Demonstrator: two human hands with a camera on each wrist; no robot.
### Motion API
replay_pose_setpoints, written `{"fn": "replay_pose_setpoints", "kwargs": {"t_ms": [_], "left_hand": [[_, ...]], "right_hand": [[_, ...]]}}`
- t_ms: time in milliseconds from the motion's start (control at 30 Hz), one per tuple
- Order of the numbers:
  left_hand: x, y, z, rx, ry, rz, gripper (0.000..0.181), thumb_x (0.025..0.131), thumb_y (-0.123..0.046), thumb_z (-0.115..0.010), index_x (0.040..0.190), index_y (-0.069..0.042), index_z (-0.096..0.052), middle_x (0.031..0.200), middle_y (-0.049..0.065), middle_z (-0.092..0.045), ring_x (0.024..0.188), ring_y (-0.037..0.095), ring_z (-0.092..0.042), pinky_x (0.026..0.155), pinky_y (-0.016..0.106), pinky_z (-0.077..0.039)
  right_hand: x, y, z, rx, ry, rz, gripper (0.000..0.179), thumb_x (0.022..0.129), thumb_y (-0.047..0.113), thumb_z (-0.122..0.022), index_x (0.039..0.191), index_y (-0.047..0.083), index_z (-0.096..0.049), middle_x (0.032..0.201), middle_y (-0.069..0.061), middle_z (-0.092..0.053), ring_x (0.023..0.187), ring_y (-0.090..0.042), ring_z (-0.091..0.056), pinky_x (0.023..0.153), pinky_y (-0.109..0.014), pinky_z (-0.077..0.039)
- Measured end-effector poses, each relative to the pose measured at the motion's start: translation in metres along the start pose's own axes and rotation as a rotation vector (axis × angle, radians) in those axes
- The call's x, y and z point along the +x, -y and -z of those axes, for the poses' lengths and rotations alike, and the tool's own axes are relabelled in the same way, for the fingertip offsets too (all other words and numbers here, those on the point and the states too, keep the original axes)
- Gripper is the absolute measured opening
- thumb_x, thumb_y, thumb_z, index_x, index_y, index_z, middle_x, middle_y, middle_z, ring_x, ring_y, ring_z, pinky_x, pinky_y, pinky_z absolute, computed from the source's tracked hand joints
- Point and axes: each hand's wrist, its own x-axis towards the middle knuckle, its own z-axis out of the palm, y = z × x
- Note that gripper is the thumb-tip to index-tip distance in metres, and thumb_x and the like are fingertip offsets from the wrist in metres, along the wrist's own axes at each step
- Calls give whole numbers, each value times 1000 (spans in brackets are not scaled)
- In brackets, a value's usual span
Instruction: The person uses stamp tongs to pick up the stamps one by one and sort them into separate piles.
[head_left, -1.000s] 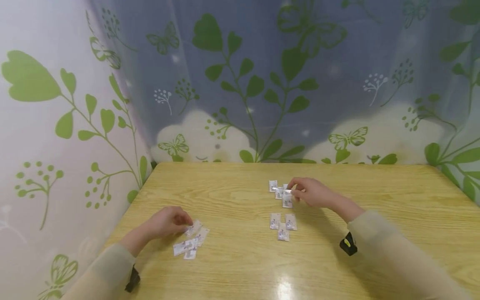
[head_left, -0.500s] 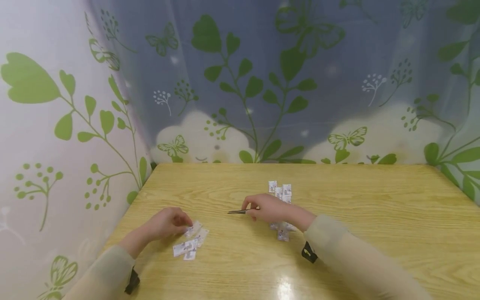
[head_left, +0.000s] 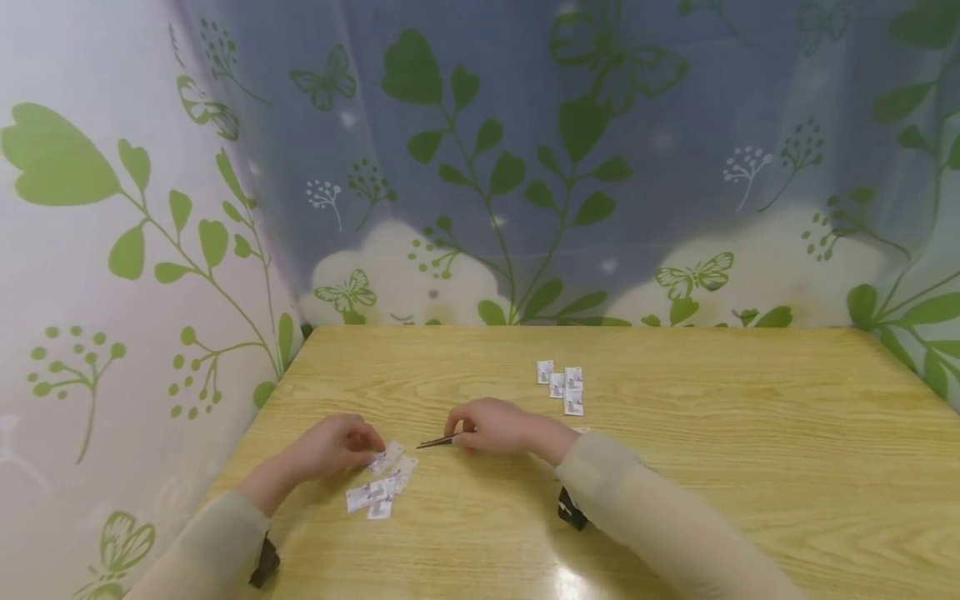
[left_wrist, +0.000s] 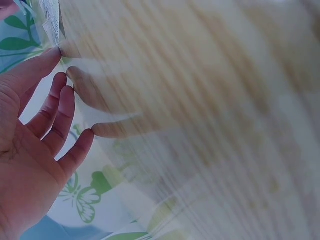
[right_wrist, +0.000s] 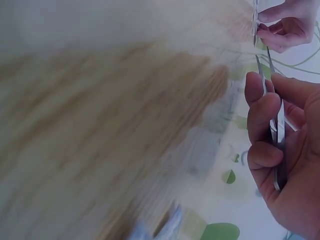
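My right hand (head_left: pixel 491 427) holds a pair of tweezers (head_left: pixel 435 442) over the table, pointing left. In the right wrist view the tips of the tweezers (right_wrist: pixel 265 59) stand apart, with nothing seen between them. At the left, my left hand (head_left: pixel 337 443) rests its fingertips on the table beside a loose pile of small white printed packets (head_left: pixel 381 496). Its fingers touch the topmost packet (head_left: pixel 388 455). The left wrist view shows the fingers of the left hand (left_wrist: pixel 40 135) fairly straight, fingertips on the tabletop, near a packet's edge (left_wrist: pixel 52 25).
Farther back, several similar packets (head_left: pixel 573 403) lie in a staggered group on the wooden table (head_left: pixel 720 383). More packets are hidden by my right forearm, with a sliver (head_left: pixel 581 430) showing. A patterned curtain (head_left: pixel 480 167) hangs behind the table and along its left side.
My right hand has come from the far packets leftward and nearer with the tweezers, stopping short of the left pile. My left hand and the left pile have stayed put.
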Motion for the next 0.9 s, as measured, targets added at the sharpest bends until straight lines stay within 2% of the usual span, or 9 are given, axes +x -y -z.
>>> {"fn": "replay_pose_setpoints", "kwargs": {"t_ms": [233, 467, 633, 900], "left_hand": [[1, -4, 1, 14, -7, 0, 12, 82, -10, -75, 93, -13, -73, 89, -7, -65, 82, 12, -57, 74, 33, -47], [0, -4, 1, 2, -1, 3, 11, 83, -11, -76, 93, -13, -74, 89, -7, -64, 80, 11, -56, 72, 31, -46], [0, -4, 1, -29, 0, 5, 10, 84, -10, -75, 94, -13, -74, 90, -6, -65, 83, 13, -57, 74, 32, -46], [-1, -3, 1, -40, -6, 1, 10, 84, -9, -75, 93, -12, -74, 89, -6, -64, 81, 13, -57, 72, 31, -46]], "right_hand": [[11, 2, -5, 14, 13, -4, 11, 97, 18, -59, 105, 15, -66, 65, 6, -61, 63, -7, -53, 71, -27, -42], [21, 11, -13, 44, 22, -3, 10, 98, 18, -58, 104, 15, -66, 64, 6, -61, 57, -6, -50, 63, -24, -41], [25, 16, -16, 46, 17, 4, 8, 99, 15, -57, 100, 14, -64, 62, 3, -59, 57, -6, -50, 66, -23, -41], [28, 17, -19, -12, 9, 27, 7, 99, 13, -56, 101, 16, -63, 61, 5, -57, 58, -6, -50, 68, -24, -41]]}}
